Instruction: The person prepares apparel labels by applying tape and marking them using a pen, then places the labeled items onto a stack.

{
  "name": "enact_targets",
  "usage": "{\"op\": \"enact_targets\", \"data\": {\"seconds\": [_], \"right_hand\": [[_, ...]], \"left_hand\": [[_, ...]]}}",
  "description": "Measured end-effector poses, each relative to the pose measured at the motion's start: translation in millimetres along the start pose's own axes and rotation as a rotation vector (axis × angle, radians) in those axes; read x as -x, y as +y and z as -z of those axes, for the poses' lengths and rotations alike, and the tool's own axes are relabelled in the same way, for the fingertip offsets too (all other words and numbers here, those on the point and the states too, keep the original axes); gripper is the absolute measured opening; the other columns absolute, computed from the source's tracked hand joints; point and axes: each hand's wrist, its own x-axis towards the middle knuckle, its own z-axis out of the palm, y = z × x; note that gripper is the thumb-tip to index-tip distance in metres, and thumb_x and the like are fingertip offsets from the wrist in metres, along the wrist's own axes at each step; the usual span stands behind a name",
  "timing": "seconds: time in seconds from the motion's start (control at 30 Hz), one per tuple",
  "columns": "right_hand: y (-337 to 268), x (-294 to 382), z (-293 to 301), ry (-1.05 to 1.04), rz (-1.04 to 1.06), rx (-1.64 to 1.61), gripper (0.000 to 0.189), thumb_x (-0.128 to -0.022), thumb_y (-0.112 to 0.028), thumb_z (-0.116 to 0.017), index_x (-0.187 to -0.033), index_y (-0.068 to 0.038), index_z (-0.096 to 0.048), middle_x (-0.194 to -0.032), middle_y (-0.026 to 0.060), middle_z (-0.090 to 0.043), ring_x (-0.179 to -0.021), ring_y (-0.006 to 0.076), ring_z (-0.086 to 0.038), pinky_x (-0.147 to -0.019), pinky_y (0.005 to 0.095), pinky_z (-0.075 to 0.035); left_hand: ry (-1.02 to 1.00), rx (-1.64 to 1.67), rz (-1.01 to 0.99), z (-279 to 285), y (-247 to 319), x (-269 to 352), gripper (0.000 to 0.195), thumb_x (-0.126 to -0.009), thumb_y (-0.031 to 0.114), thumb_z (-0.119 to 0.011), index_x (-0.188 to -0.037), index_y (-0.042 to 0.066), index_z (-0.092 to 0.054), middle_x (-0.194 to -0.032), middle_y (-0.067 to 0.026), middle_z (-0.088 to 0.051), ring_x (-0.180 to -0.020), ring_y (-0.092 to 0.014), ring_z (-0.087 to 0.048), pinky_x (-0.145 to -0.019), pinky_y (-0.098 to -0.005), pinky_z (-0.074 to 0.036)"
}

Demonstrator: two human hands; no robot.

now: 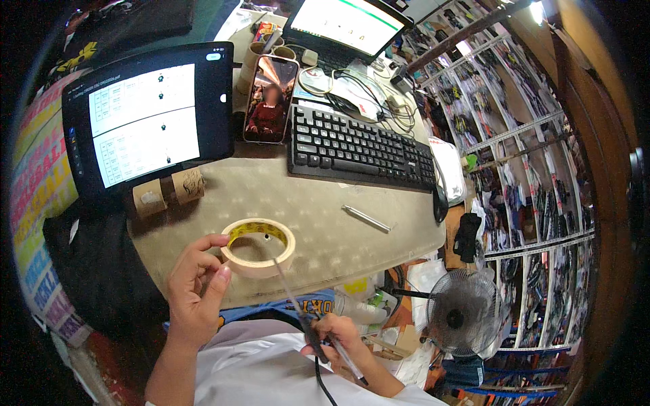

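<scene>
A roll of masking tape (256,270) with a yellow inner core lies near the desk's front edge. At its left rim is my left hand (200,284), its index fingertip against or just over the rim and its thumb apart. My right hand (345,340), low in front of my body, grips a long thin metal-tipped tool (292,294) with a dark handle. Its blurred tip points up towards the tape roll. The same hand also holds a clear-barrelled pen (348,358), slanting down to the right. A black cable hangs beside the handle.
A silver pen (366,219) lies on the desk (315,243). Behind are a keyboard (360,147), mouse (440,204), upright phone (271,99), laptop (350,23) and tablet (152,111) with cardboard tubes (188,185) before it. A fan (454,317) stands right, near packed shelving.
</scene>
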Motion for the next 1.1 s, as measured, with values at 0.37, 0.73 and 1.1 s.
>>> {"op": "enact_targets", "data": {"seconds": [0.37,0.73,1.1], "right_hand": [[-11.0,6.9,-35.8,0.004,-0.083,-0.302,0.05,-0.075,-0.035,-0.083,-0.077,-0.007,-0.042,-0.061,0.0039,-0.051,-0.055,0.0129,-0.052,-0.051,0.0264,-0.042],[-28.7,21.5,-48.1,-0.087,-0.16,-0.411,0.051,-0.078,-0.038,-0.081,-0.076,-0.009,-0.039,-0.062,0.0029,-0.056,-0.053,0.0074,-0.051,-0.047,0.022,-0.041],[-32.2,13.0,-48.7,-0.05,-0.12,-0.459,0.05,-0.077,-0.032,-0.082,-0.076,-0.009,-0.039,-0.061,0.0017,-0.055,-0.05,0.0059,-0.052,-0.042,0.0218,-0.041]], "left_hand": [[0.025,0.388,0.035,-33.5,13.6,4.2,0.008,-0.098,0.009,-0.048,-0.1,0.0,-0.049,-0.127,-0.013,-0.051,-0.095,-0.013,-0.061,-0.085,-0.0265,-0.05],[-0.031,0.345,-0.036,-28.3,32.9,19.0,0.011,-0.1,0.011,-0.043,-0.104,0.002,-0.048,-0.128,-0.0172,-0.052,-0.101,-0.021,-0.064,-0.094,-0.0349,-0.05],[-0.091,0.264,-0.024,-33.5,42.5,32.4,0.011,-0.1,0.011,-0.041,-0.103,0.001,-0.045,-0.128,-0.0192,-0.052,-0.101,-0.023,-0.063,-0.094,-0.0351,-0.049]]}}
